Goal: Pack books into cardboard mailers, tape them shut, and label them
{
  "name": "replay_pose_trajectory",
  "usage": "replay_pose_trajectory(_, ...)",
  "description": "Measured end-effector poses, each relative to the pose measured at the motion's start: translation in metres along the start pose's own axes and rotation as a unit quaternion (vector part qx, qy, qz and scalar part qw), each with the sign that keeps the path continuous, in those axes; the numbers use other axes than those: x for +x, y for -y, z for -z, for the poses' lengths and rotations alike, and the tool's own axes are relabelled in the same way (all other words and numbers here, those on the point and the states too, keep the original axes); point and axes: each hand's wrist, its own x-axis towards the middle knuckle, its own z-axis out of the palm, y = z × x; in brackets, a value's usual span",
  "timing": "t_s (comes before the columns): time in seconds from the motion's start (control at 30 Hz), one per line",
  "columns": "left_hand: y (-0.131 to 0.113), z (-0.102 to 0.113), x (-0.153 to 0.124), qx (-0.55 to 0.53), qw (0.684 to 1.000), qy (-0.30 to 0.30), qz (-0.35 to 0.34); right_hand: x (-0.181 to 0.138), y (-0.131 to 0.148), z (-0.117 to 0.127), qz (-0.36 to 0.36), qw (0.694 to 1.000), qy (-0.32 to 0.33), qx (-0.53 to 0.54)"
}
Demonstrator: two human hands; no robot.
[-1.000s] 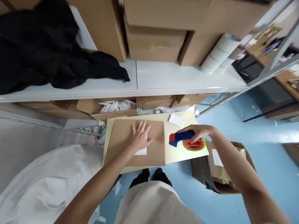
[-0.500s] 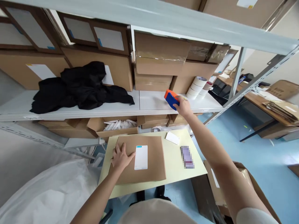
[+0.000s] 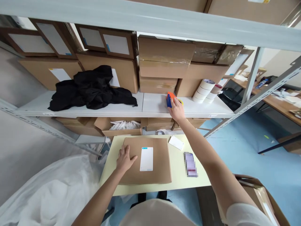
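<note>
A closed cardboard box (image 3: 160, 163) with a white label (image 3: 146, 159) lies on the pale yellow table (image 3: 131, 190). On its left part rests my left hand (image 3: 125, 159), open, fingers spread and holding nothing. Out over the middle shelf, my right hand (image 3: 176, 108) is closed round an orange and blue tape dispenser (image 3: 169, 98), at the shelf surface. A bit of yellow shows behind the fingers; what it belongs to is partly hidden. To the right of that hand stand stacked rolls of tape (image 3: 203, 90).
Black cloth (image 3: 91, 89) lies on the shelf (image 3: 154, 102), cardboard boxes (image 3: 164, 67) behind. A small white box (image 3: 176, 142) and a phone (image 3: 190, 164) are on the table. White plastic sheeting (image 3: 54, 191) bulges at left; an open carton (image 3: 258, 194) stands at right.
My right hand has lowered the tape dispenser to the shelf surface, and it sits more upright. My left hand stays on the box. The view has shifted slightly.
</note>
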Motion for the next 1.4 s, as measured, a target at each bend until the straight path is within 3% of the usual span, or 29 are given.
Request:
replay_pose_trajectory(0.1,0.018,0.003,-0.008,-0.058,0.998,0.002,-0.006,-0.085,-0.006,-0.005,-0.009,0.991,-0.006,0.131)
replay_pose_trajectory(0.17,0.040,0.005,-0.017,-0.111,0.993,0.030,0.008,-0.167,-0.013,-0.020,-0.039,0.968,0.105,0.224)
replay_pose_trajectory(0.27,0.076,0.000,-0.035,-0.229,0.965,0.123,0.046,-0.286,-0.014,-0.052,-0.097,0.889,0.320,0.313)
replay_pose_trajectory(0.3,0.086,-0.003,-0.041,-0.275,0.948,0.152,0.057,-0.317,-0.010,-0.063,-0.125,0.864,0.366,0.323)
replay_pose_trajectory(0.4,0.104,-0.017,-0.057,-0.383,0.902,0.174,0.097,-0.366,0.011,-0.090,-0.174,0.838,0.376,0.356)
replay_pose_trajectory(0.57,0.099,-0.026,-0.069,-0.428,0.886,0.137,0.116,-0.356,0.039,-0.097,-0.188,0.836,0.270,0.440)
replay_pose_trajectory(0.73,0.082,-0.003,-0.072,-0.463,0.881,0.100,-0.014,-0.332,0.025,-0.055,-0.242,0.814,0.293,0.439)
replay_pose_trajectory(0.83,0.067,0.014,-0.069,-0.450,0.891,0.049,-0.046,-0.310,0.020,-0.026,-0.264,0.851,0.264,0.370)
replay_pose_trajectory(0.97,0.043,0.033,-0.057,-0.367,0.929,0.008,-0.046,-0.276,0.027,-0.003,-0.312,0.896,0.249,0.194)
replay_pose_trajectory(1.13,0.022,0.044,-0.033,-0.228,0.973,-0.015,-0.047,-0.254,0.034,-0.001,-0.352,0.894,0.256,0.104)
replay_pose_trajectory(1.4,0.025,0.050,-0.011,-0.157,0.987,0.014,-0.034,-0.240,0.041,-0.010,-0.361,0.881,0.298,0.067)
